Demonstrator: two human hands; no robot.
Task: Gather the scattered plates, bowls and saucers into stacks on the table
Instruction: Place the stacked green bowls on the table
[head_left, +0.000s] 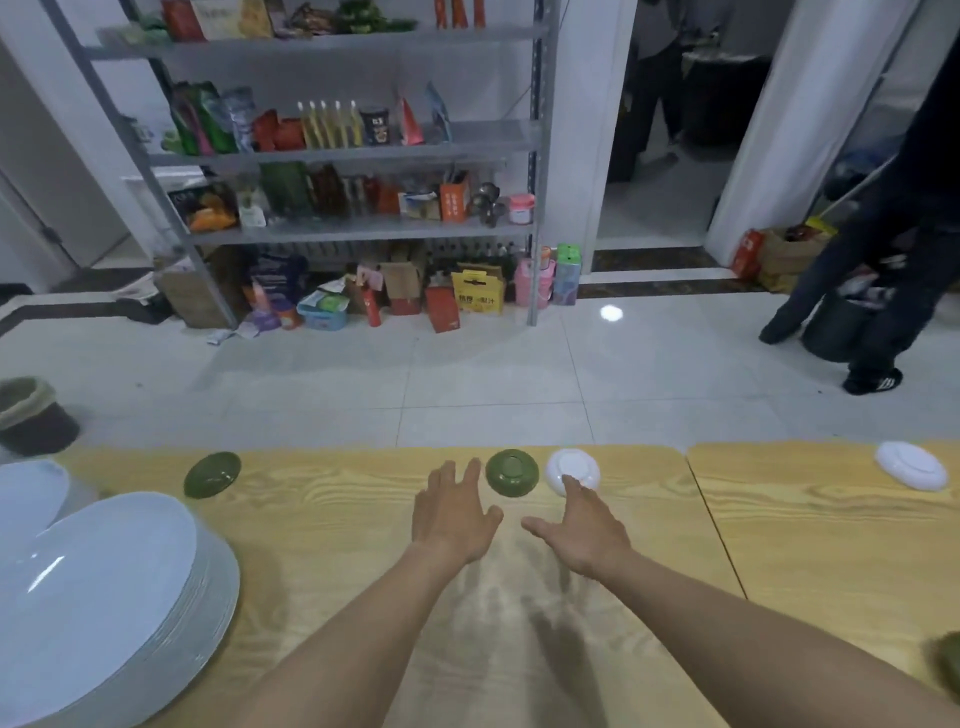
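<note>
Both arms reach out over the wooden table (337, 525). My left hand (452, 512) is open, fingers spread, just left of an upside-down green bowl (511, 472) near the far edge. My right hand (582, 530) is open too, its fingertips at the near rim of an upside-down white bowl (571, 470) beside the green one. A green saucer (212, 474) lies further left at the far edge. A tall stack of large white plates (104, 597) fills the near left. Another upside-down white dish (911, 465) rests on the adjoining table at far right.
A seam (717, 525) separates the two tables. A second white plate pile (31, 493) sits behind the big stack. A green object (948, 660) shows at the right edge. Beyond the table: a bin (34, 415), stocked shelves (332, 156), a standing person (883, 270).
</note>
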